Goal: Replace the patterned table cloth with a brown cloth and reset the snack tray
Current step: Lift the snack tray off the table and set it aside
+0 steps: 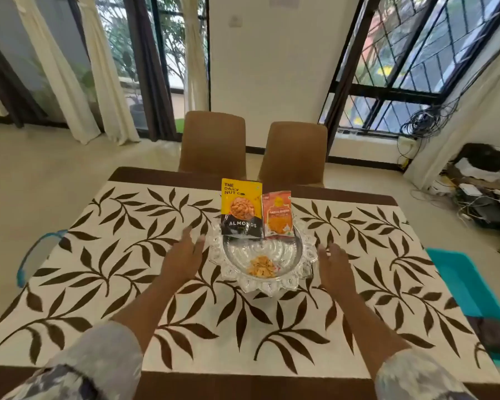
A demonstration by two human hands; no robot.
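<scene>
Now | snack tray (267, 288): silver, scalloped | patterned cloth (98, 287): cream, brown leaves

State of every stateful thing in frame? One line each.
patterned cloth: spread flat on table, not yet removed.
snack tray: on the cloth, holds loose snacks.
almonds packet: upright in tray.
orange packet: upright in tray.
left hand: open, beside tray.
right hand: open, beside tray.

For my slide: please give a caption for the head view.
Left hand and right hand flank the tray on the patterned cloth.
</scene>
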